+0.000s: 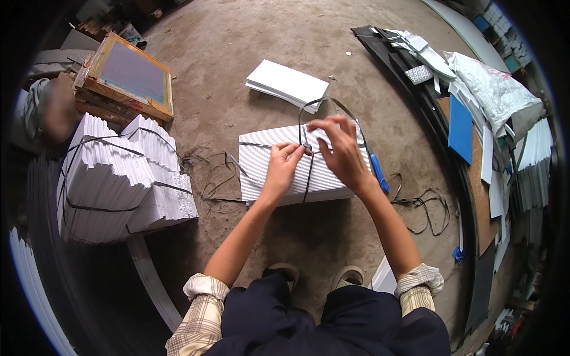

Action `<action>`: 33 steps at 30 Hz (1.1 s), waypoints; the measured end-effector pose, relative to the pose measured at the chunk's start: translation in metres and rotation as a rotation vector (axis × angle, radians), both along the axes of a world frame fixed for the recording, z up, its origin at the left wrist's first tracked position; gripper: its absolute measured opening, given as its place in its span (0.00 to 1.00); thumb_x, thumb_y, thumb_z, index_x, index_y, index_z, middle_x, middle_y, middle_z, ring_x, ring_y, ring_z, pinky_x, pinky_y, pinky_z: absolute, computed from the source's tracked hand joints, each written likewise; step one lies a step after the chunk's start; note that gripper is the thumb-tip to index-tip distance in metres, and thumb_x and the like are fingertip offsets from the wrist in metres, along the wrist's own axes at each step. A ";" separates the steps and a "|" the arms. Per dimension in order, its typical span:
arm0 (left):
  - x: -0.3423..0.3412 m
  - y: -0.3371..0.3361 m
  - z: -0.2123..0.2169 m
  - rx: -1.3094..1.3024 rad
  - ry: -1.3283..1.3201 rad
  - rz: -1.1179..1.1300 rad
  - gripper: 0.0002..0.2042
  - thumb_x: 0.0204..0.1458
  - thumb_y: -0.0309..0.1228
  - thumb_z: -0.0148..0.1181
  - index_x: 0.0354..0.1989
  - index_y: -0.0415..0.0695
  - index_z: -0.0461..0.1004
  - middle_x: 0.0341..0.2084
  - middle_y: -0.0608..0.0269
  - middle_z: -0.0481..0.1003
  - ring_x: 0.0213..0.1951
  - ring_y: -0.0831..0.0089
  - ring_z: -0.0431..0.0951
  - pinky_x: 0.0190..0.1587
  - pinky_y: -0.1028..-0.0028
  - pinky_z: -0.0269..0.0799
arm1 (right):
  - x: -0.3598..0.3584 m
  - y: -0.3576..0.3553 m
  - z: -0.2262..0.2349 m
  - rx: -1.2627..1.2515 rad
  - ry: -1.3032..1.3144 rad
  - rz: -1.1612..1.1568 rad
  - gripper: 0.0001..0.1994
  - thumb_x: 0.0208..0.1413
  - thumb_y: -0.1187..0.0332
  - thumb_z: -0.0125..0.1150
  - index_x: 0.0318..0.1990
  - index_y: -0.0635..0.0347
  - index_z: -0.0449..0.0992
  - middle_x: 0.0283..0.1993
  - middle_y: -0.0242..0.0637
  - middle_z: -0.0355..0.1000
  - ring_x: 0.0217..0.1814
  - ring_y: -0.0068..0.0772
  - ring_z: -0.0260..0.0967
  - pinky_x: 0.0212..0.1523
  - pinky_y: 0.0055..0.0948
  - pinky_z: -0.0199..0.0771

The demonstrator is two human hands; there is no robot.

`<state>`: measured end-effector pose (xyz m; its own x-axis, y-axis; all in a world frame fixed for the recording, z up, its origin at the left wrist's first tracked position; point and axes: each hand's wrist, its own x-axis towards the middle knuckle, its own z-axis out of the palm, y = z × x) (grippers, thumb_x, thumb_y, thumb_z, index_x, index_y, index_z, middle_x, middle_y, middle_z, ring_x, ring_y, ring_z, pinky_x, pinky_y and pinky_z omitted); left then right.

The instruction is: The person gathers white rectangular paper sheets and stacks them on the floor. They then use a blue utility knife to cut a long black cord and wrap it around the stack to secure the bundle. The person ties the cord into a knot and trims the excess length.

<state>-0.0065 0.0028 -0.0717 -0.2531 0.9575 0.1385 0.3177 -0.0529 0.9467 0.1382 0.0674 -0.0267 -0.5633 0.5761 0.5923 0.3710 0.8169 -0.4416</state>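
Observation:
On the floor in front of me stands a stack of white ribbed sheets point(267, 157) with a black strap point(310, 175) crossing its top both ways. My left hand point(282, 169) is closed, thumb and fingertips pinching the strap where the bands cross. Just right of that crossing hovers my right hand point(345, 151), slightly blurred, its curved fingers apart from the thumb and nothing visible between them. A loose loop of strap point(328, 101) arches up behind the right fingers. Against the stack's right side lies a blue-handled tool point(379, 174), perhaps a cutter.
Strapped bundles of white sheets point(107, 172) stand at left, below a wooden-framed screen point(133, 74). More white sheets point(288, 83) lie beyond the stack. Loose strapping point(430, 207) trails on the floor. At right are a blue board point(460, 129), offcuts and a white sack point(490, 89).

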 end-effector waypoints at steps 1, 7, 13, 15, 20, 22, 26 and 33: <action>-0.005 0.001 0.003 -0.029 0.060 -0.038 0.13 0.54 0.36 0.49 0.31 0.39 0.76 0.25 0.65 0.75 0.32 0.77 0.69 0.43 0.77 0.61 | 0.001 -0.007 -0.007 -0.057 0.047 -0.003 0.21 0.39 0.82 0.54 0.45 0.56 0.67 0.37 0.32 0.69 0.48 0.36 0.58 0.52 0.37 0.52; -0.030 0.011 0.034 -0.589 -0.186 -0.350 0.14 0.52 0.38 0.52 0.35 0.40 0.77 0.23 0.69 0.73 0.29 0.80 0.68 0.37 0.81 0.62 | 0.006 -0.012 -0.016 -0.133 -0.046 0.049 0.18 0.43 0.78 0.55 0.44 0.57 0.65 0.35 0.33 0.70 0.53 0.38 0.57 0.57 0.38 0.51; -0.031 0.017 0.032 -0.338 -0.165 -0.317 0.12 0.43 0.30 0.63 0.36 0.39 0.77 0.27 0.60 0.77 0.32 0.76 0.76 0.34 0.78 0.69 | 0.002 -0.009 -0.032 -0.020 0.077 0.180 0.11 0.45 0.84 0.49 0.37 0.63 0.62 0.36 0.44 0.64 0.48 0.46 0.64 0.54 0.43 0.62; -0.018 0.004 0.029 -0.166 0.034 -0.145 0.10 0.42 0.30 0.63 0.33 0.41 0.77 0.27 0.61 0.77 0.30 0.75 0.76 0.32 0.77 0.70 | 0.001 -0.008 -0.036 -0.097 0.208 0.176 0.11 0.47 0.85 0.48 0.38 0.63 0.60 0.35 0.47 0.64 0.43 0.49 0.67 0.44 0.39 0.70; 0.006 -0.015 0.024 0.460 0.789 0.132 0.05 0.43 0.29 0.60 0.28 0.44 0.75 0.25 0.66 0.72 0.25 0.70 0.74 0.24 0.71 0.68 | -0.001 -0.011 -0.036 -0.259 0.204 0.104 0.11 0.49 0.83 0.48 0.38 0.64 0.56 0.34 0.48 0.64 0.37 0.48 0.68 0.38 0.38 0.71; 0.006 -0.013 0.023 0.427 0.794 0.122 0.04 0.44 0.28 0.60 0.29 0.44 0.75 0.26 0.66 0.71 0.26 0.69 0.74 0.25 0.71 0.68 | -0.001 -0.010 -0.037 -0.228 0.168 0.104 0.11 0.49 0.83 0.48 0.38 0.64 0.56 0.33 0.47 0.64 0.37 0.47 0.68 0.43 0.38 0.70; -0.003 0.000 0.020 0.331 0.442 -0.080 0.04 0.45 0.26 0.58 0.31 0.43 0.74 0.25 0.64 0.70 0.27 0.69 0.74 0.27 0.73 0.68 | 0.002 -0.005 -0.038 -0.170 0.187 0.151 0.12 0.48 0.83 0.50 0.38 0.62 0.57 0.32 0.42 0.65 0.38 0.43 0.69 0.56 0.41 0.60; -0.012 0.002 0.018 -0.332 -0.507 -0.291 0.09 0.52 0.38 0.52 0.34 0.47 0.72 0.16 0.80 0.61 0.19 0.91 0.57 0.21 0.86 0.48 | 0.009 -0.010 -0.034 -0.171 0.344 0.173 0.14 0.45 0.80 0.58 0.38 0.62 0.60 0.35 0.39 0.67 0.46 0.41 0.64 0.49 0.38 0.64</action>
